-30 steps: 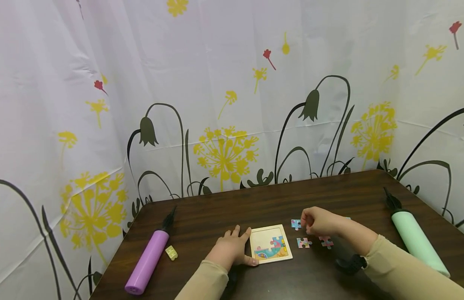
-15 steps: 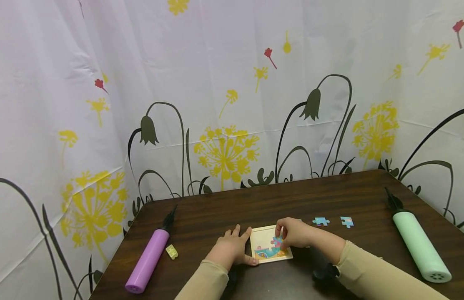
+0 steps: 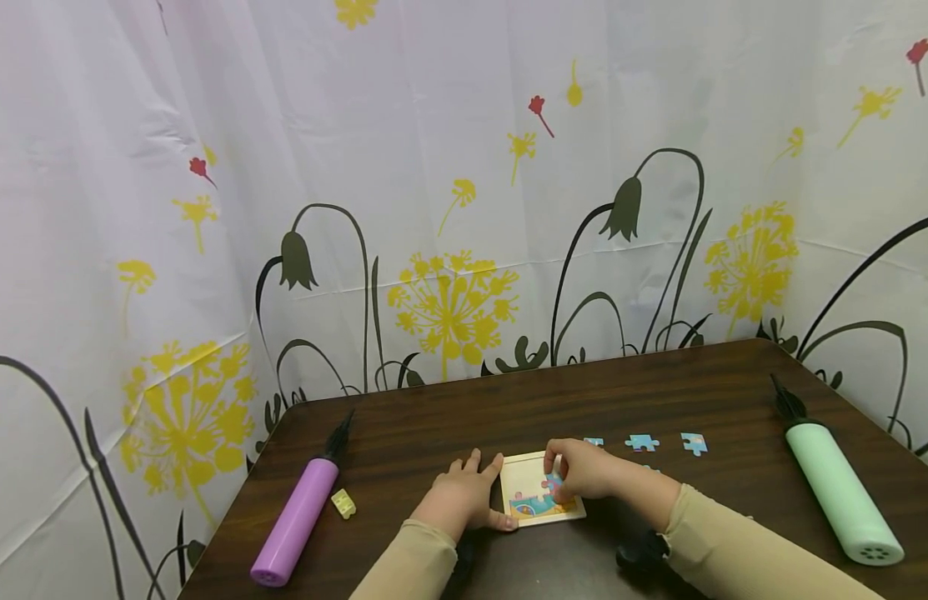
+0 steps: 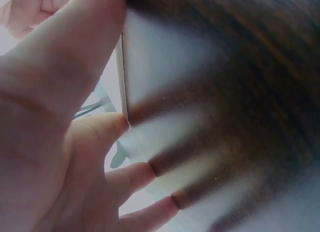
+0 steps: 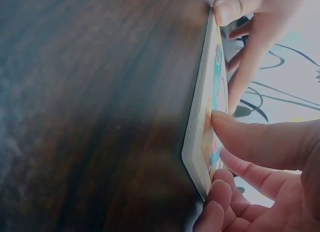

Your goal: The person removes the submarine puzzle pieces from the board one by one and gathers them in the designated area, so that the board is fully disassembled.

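A square wooden puzzle tray (image 3: 522, 475) lies on the table, its lower part filled with colourful pieces (image 3: 534, 505). My left hand (image 3: 464, 493) steadies the tray's left side, fingers spread and fairly straight. Its thumb is by the near corner and its index fingertip by the far one. Over the tray's right side, my right hand (image 3: 579, 468) pinches a puzzle piece, mostly hidden by the fingers. In the right wrist view, the thumb (image 5: 230, 129) and fingertips come down at the tray's surface, with pink and blue showing between them.
Loose blue puzzle pieces (image 3: 642, 442) lie beyond the right forearm. A purple pump (image 3: 297, 521) and a small yellow block (image 3: 343, 504) are at left; a mint-green pump (image 3: 842, 492) lies at right. A printed curtain (image 3: 448, 125) hangs behind the table.
My right hand has come left from among the loose pieces to the tray's right side, then shifted slightly further left. My left hand has stayed at the tray.
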Motion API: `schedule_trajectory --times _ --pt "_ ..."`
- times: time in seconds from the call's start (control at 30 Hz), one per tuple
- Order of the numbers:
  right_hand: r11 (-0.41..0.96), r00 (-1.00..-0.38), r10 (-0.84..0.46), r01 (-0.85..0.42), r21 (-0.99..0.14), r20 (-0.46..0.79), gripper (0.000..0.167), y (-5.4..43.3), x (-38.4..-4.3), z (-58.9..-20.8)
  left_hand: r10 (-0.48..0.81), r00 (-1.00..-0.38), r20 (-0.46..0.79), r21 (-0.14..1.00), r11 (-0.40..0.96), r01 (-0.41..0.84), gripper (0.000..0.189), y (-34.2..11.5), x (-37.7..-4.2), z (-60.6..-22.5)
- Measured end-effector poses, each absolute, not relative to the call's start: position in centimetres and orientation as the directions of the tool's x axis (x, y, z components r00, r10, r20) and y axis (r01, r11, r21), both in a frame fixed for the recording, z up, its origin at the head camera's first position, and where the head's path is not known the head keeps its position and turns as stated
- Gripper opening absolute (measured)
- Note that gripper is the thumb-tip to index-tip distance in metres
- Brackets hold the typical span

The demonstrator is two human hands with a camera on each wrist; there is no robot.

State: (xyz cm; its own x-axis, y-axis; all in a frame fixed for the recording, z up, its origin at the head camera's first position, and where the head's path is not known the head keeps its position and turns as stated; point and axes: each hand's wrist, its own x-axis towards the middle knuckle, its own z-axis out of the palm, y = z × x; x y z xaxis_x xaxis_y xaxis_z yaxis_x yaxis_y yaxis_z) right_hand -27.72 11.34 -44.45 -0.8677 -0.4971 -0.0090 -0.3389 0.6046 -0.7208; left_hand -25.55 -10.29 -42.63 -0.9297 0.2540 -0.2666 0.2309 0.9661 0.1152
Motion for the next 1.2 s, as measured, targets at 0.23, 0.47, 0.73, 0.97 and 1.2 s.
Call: schedule_trajectory --times 0.23,0.47,0.73,0.97,1.2 --pt "0.633 -0.885 -0.464 -0.312 -0.709 -0.024 0.038 11.16 -27.97 -44.61 0.254 -0.928 -0.273 0.127 0.966 0.227 0.101 -10.34 -25.59 -42.71" --pt "0.659 -0.898 -0.439 -0.301 -0.689 -0.027 0.042 10.97 -28.07 -44.68 0.253 -0.929 -0.272 0.121 0.966 0.228 0.101 -10.33 -25.68 -42.93" --pt "0.633 -0.888 -0.46 -0.329 -0.701 0.001 0.04 11.04 -28.04 -44.8 0.255 -0.93 -0.264 0.111 0.966 0.233 0.101 -10.33 -25.7 -42.95" --pt "0.624 -0.89 -0.456 -0.326 -0.71 0.008 0.037 11.19 -28.24 -45.17 0.256 -0.932 -0.257 0.105 0.966 0.236 0.1 -10.28 -25.62 -42.88" --pt "0.592 -0.886 -0.464 -0.319 -0.74 0.011 0.022 11.49 -28.58 -45.2 0.257 -0.93 -0.261 0.123 0.965 0.233 0.101 -10.36 -25.65 -42.74"
